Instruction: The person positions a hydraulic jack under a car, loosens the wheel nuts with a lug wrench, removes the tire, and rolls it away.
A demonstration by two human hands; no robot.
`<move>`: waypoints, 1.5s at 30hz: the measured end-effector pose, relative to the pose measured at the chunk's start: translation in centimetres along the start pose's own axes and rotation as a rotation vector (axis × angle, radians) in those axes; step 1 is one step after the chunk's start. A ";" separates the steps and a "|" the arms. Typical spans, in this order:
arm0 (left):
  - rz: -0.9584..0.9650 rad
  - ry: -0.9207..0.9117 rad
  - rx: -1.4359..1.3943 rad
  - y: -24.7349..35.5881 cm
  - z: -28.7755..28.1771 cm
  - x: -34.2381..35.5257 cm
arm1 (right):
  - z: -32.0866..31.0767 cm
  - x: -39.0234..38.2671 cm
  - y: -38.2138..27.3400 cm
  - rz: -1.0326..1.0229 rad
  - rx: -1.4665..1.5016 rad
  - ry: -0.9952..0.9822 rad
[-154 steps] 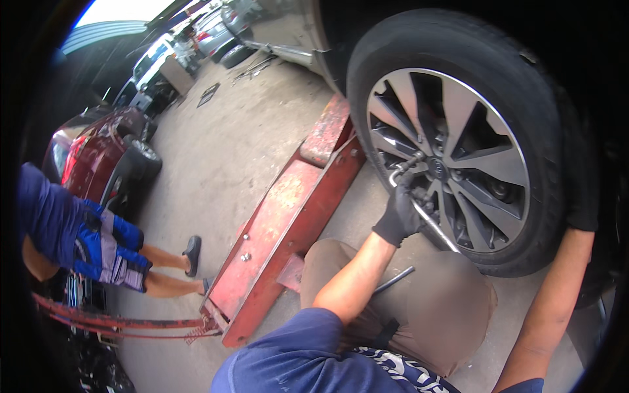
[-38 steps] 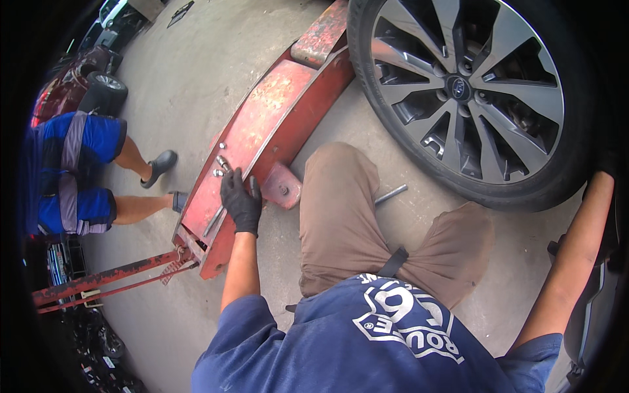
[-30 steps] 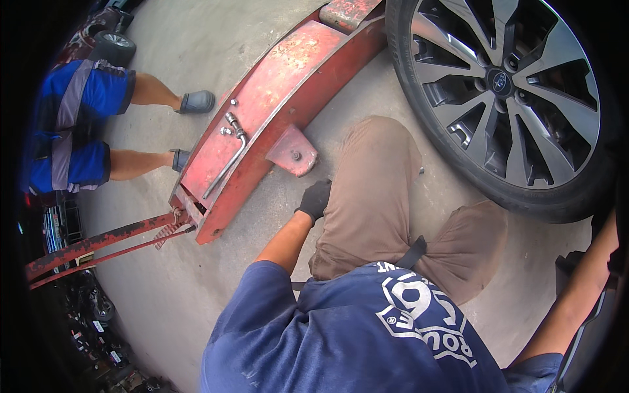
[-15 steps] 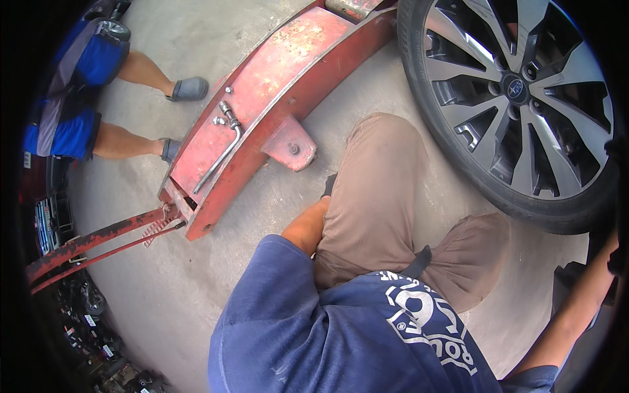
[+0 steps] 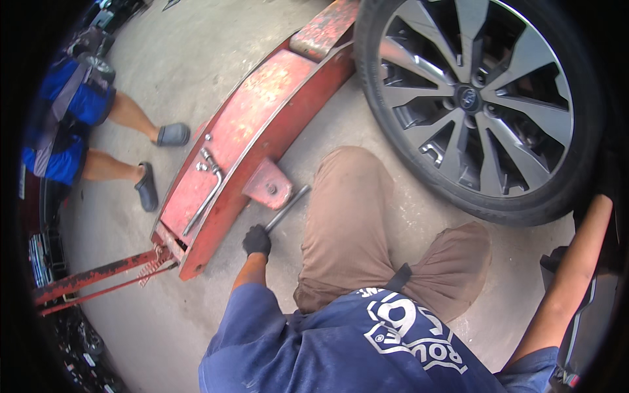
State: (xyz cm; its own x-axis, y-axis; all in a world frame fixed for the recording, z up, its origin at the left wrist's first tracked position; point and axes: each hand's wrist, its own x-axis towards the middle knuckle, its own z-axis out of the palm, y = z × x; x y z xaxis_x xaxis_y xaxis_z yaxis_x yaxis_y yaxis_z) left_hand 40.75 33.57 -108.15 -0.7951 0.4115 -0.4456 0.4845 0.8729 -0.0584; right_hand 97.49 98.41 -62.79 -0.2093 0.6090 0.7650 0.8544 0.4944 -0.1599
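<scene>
Metal bar (image 5: 288, 209) is showing beside the red jack (image 5: 242, 118): the left hand (image 5: 257, 242), lately hidden behind the leg (image 5: 344, 216), is gripping it, so it seems ready for use; whether the right hand (image 5: 608, 185) is gripping, I cannot tell.

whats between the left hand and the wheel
In the head view, the metal bar sticks out of the left hand on that side; beyond it come the brown-trousered knee and a narrow strip of concrete floor, then the wheel.

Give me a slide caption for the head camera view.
Gloved left hand holds a metal bar beside a red jack carrying a bent wrench; a wheel stands at right.
</scene>
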 end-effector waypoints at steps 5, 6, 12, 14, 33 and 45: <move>-0.153 -0.021 0.026 -0.9 -0.8 -3.5 | 2.4 -0.8 -0.3 0.036 0.078 0.035; -0.138 -0.044 -0.013 -0.3 -1.2 -4.1 | 2.8 -0.9 -0.6 0.047 0.102 0.045; 0.004 -0.034 -0.690 3.7 -6.3 -5.4 | 3.3 -1.0 -3.2 0.071 0.074 0.054; 0.127 0.059 -0.937 5.4 -10.5 -5.7 | 2.7 -1.6 -4.6 0.071 -0.047 0.035; 0.764 -0.384 -1.765 43.1 -41.0 -11.7 | -2.9 -15.7 -21.6 0.247 0.558 0.292; 1.067 -0.111 -1.624 53.2 -41.2 -4.1 | 3.2 -13.0 -22.0 1.345 1.926 0.091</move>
State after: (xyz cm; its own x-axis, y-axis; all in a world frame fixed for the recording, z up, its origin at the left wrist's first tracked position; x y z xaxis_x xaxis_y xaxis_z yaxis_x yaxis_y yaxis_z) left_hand 54.75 89.15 -72.68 -0.3953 0.8925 0.2172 -0.1206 -0.2849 0.9510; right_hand 79.87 81.62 -71.23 -0.0654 0.9737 -0.2183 -0.8201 -0.1771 -0.5442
